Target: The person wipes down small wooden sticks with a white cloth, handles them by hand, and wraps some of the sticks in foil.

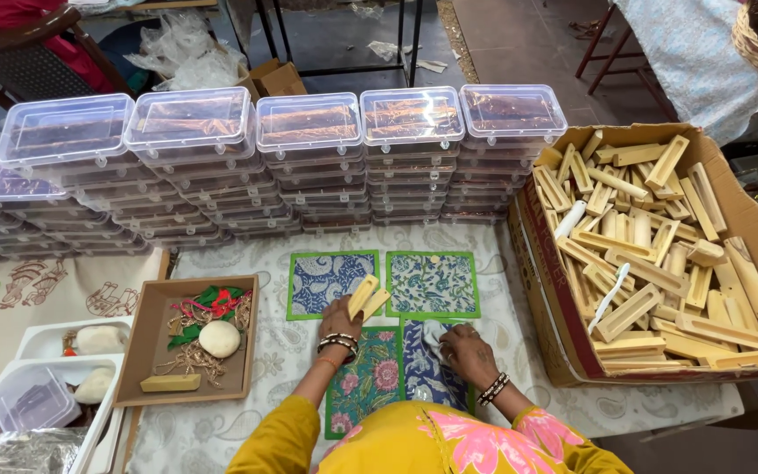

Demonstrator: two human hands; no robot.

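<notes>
Head view: left hand fingers clamp light, stiff wooden blocks at their ends; right hand fingers pinch soft white cloth.

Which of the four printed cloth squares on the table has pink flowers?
The near-left cloth square, just below the left hand. It shows pink flowers on a green ground; the other three are blue or teal prints without pink.

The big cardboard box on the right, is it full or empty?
Nearly full. The cardboard box has its flaps open and is heaped with pale wooden pieces close to the rim.
</notes>
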